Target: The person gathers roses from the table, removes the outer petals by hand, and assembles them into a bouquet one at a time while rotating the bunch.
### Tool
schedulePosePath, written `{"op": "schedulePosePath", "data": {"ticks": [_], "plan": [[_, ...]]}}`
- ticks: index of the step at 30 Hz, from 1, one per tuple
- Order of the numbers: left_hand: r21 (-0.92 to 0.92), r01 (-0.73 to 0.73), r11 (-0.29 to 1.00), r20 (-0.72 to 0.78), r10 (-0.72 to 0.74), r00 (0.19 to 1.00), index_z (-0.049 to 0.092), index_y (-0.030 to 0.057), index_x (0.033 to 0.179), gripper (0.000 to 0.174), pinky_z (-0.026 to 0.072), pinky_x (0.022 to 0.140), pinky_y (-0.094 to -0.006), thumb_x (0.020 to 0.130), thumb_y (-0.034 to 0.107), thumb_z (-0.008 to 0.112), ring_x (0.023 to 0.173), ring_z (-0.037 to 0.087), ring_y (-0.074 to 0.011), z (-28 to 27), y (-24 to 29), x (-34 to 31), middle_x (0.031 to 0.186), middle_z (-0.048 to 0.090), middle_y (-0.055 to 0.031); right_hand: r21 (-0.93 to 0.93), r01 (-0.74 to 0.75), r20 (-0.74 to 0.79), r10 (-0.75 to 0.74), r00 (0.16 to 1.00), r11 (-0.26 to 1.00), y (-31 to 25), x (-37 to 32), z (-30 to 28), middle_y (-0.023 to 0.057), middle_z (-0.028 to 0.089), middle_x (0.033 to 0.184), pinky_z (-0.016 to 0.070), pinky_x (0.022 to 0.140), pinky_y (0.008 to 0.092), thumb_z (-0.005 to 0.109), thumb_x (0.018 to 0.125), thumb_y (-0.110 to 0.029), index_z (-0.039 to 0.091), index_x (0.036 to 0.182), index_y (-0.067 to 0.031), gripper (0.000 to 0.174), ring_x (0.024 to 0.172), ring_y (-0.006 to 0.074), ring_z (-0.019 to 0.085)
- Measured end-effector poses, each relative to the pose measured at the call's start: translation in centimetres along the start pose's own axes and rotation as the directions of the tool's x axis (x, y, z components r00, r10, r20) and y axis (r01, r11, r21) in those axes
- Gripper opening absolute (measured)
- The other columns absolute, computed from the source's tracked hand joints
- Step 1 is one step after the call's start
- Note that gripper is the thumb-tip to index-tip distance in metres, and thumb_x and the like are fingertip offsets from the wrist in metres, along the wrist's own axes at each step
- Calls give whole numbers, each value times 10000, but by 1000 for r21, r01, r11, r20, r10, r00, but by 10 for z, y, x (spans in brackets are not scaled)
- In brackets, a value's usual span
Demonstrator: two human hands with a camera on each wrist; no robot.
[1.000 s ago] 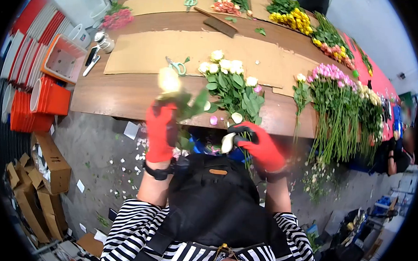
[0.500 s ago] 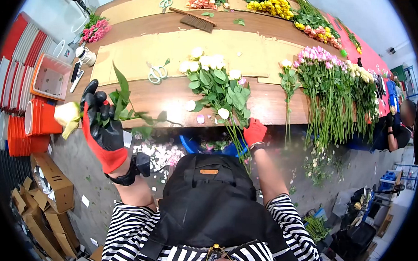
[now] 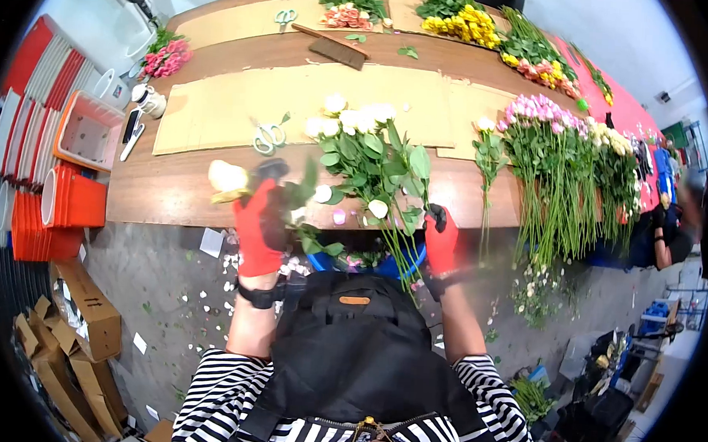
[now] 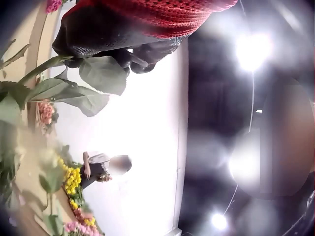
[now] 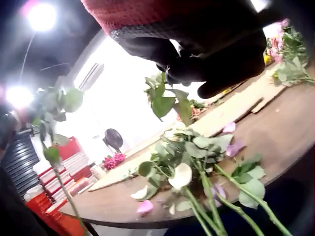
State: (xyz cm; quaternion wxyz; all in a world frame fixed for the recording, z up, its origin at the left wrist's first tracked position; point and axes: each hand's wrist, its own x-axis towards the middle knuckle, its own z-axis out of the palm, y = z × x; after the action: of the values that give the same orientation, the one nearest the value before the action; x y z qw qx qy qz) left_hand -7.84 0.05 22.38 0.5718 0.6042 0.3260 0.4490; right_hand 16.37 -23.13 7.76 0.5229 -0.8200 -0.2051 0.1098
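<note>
Swung inward: white rose (image 3: 228,176), clamped in left hand (image 3: 259,225), angled toward 10 o'clock; can't tell about right hand (image 3: 441,244).

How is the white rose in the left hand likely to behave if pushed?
The white rose is probably light, since the left hand alone holds it up. It is likely fragile: loose petals lie on the table. Its leaves may snag, spreading broad from a slim stem.

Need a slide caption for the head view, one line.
Gloved left hand holds a pale rose; a bunch of white roses lies on the wooden table.
</note>
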Motion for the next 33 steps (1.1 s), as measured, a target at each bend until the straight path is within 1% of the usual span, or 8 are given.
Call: {"op": "schedulePosePath", "data": {"ticks": [3, 8, 12, 17, 21, 23, 28, 33], "plan": [[-337, 141, 931, 4, -148, 989, 643, -37, 1163, 290, 486, 863, -279, 901, 65, 571, 986, 618, -148, 21, -26, 2, 1163, 654, -90, 263, -84, 132, 50, 990, 961, -33, -20, -2, 49, 658, 874, 489, 739, 266, 593, 860, -15, 618, 1093, 24, 238, 800, 94, 580], [-436, 349, 830, 152, -314, 937, 641, -39, 1166, 326, 488, 901, -302, 846, 20, 626, 996, 638, -187, 37, -25, 12, 1102, 678, -103, 279, -109, 277, 28, 961, 954, -68, -53, 1, 85, 671, 889, 493, 757, 288, 585, 818, -13, 631, 1088, 21, 276, 814, 136, 612], [23, -83, 996, 118, 80, 990, 639, -8, 1180, 352, 482, 922, -324, 835, -66, 609, 1028, 629, -228, 30, -24, 12, 1139, 661, -123, 272, 14, 305, -100, 947, 962, -75, -71, 13, 117, 675, 914, 495, 763, 305, 611, 802, -17, 647, 1096, 1, 296, 816, 198, 638], [-212, 48, 976, 100, -27, 995, 640, -16, 1163, 338, 489, 884, -320, 839, -89, 579, 999, 632, -223, 18, -21, 15, 1124, 666, -126, 260, 101, 375, -197, 906, 960, -81, -72, 25, 148, 666, 991, 485, 815, 335, 650, 790, -25, 644, 1124, -15, 334, 900, 273, 640], [95, -163, 982, 152, 148, 977, 630, -9, 1132, 257, 479, 846, -302, 889, -42, 552, 968, 598, -164, -5, -24, 8, 1090, 644, -71, 408, -4, 489, -214, 846, 913, -104, -64, 35, 161, 584, 1249, 393, 1025, 340, 656, 789, -18, 554, 1269, -8, 490, 1189, 281, 541], [-137, 98, 986, 138, -79, 987, 595, 2, 1157, 230, 469, 852, -291, 930, 37, 573, 974, 572, -150, -6, -8, 4, 1111, 619, -43, 453, 48, 378, -241, 894, 890, -141, -54, 34, 154, 584, 1251, 389, 1031, 351, 649, 776, -2, 558, 1259, -1, 492, 1178, 270, 543], [455, -266, 850, 290, 141, 947, 600, 55, 1194, 295, 502, 839, -307, 908, 95, 658, 983, 601, -157, -20, -34, -15, 1094, 641, -37, 447, 367, 185, -486, 854, 816, -252, -22, 16, 157, 602, 1208, 410, 1013, 378, 665, 716, 20, 574, 1240, -11, 533, 1161, 293, 550], [432, -378, 819, 283, 275, 919, 617, 109, 1176, 436, 523, 747, -378, 787, 238, 766, 890, 650, -249, -4, -64, -28, 1032, 663, -47, 430, 463, 225, -589, 776, 775, -289, -24, 23, 154, 624, 1152, 432, 979, 380, 713, 677, 25, 617, 1157, -15, 491, 1132, 305, 565]]}}
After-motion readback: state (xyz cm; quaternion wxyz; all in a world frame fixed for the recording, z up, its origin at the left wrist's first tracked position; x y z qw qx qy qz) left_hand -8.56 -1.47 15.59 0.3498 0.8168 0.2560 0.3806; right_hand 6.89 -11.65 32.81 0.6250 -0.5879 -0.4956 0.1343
